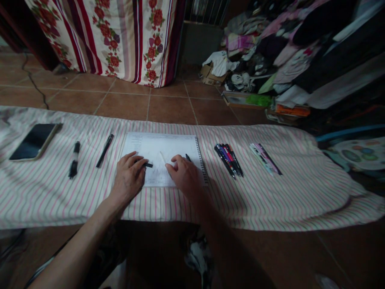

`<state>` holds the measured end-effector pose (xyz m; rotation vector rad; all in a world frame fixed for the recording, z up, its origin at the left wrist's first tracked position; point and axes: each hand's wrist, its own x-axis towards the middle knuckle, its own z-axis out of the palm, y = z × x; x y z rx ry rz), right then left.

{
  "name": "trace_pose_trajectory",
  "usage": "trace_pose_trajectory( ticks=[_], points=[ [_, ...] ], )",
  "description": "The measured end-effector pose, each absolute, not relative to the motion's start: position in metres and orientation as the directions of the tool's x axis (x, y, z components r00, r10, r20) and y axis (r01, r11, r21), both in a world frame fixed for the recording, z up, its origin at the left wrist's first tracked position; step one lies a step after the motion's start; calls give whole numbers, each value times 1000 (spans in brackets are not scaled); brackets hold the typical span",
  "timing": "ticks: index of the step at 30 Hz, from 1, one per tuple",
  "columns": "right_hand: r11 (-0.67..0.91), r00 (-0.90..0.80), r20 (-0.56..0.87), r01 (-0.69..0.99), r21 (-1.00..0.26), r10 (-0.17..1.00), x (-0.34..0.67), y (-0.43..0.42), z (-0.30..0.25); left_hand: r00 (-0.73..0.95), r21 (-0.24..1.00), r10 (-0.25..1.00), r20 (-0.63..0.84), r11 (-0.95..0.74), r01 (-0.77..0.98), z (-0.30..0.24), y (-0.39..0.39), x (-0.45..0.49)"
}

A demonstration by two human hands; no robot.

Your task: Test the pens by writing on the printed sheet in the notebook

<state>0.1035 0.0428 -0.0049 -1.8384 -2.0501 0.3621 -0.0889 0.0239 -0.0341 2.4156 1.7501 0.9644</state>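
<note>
Black piece [148, 165] in left fingers [138, 163] | right fingers [180, 161]: cannot tell | phone [33, 140], pens [229, 159] flank notebook [168, 141]

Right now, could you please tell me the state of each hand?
Left hand: closed on a black pen part.
Right hand: half curled over the spiral notebook; whether it grips the black pen there cannot be told.

Over a white spiral-bound paper notebook [177, 143], my left hand [128, 173] holds a short black stick [148, 165]; my right hand [184, 172] sits beside a slim white stick [163, 157].
</note>
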Motion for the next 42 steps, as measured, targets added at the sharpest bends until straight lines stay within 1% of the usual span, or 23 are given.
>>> trace_pose_trajectory(
  ticks=[3,7,14,22,26,28,30,32,34,42],
  points=[
    [123,-63,146,883,-454,987,116,49,-4,200,343,858,473,-388,856,-35,24,-90],
    [68,15,173,885,-462,985,141,57,-1,208,352,859,468,-397,848,-35,25,-91],
    [-30,97,135,902,-430,986,175,58,-2,209,345,852,480,-403,848,-36,25,-92],
    [-11,54,91,908,-419,994,172,55,-4,226,311,839,495,-414,856,-38,26,-92],
    [18,70,158,868,-496,985,159,54,2,227,313,849,478,-406,859,-38,26,-91],
    [73,24,164,825,-560,986,144,50,3,226,317,851,475,-405,858,-37,26,-89],
    [156,-78,158,805,-573,984,125,44,2,225,319,852,473,-404,858,-37,26,-88],
    [222,-174,139,807,-547,975,106,39,0,219,323,854,472,-399,858,-37,26,-87],
    [262,-235,119,818,-513,965,91,35,-4,215,328,855,473,-398,857,-37,26,-87],
    [323,-341,21,866,-381,940,75,33,-6,197,325,840,505,-396,859,-40,27,-85]
  ],
)
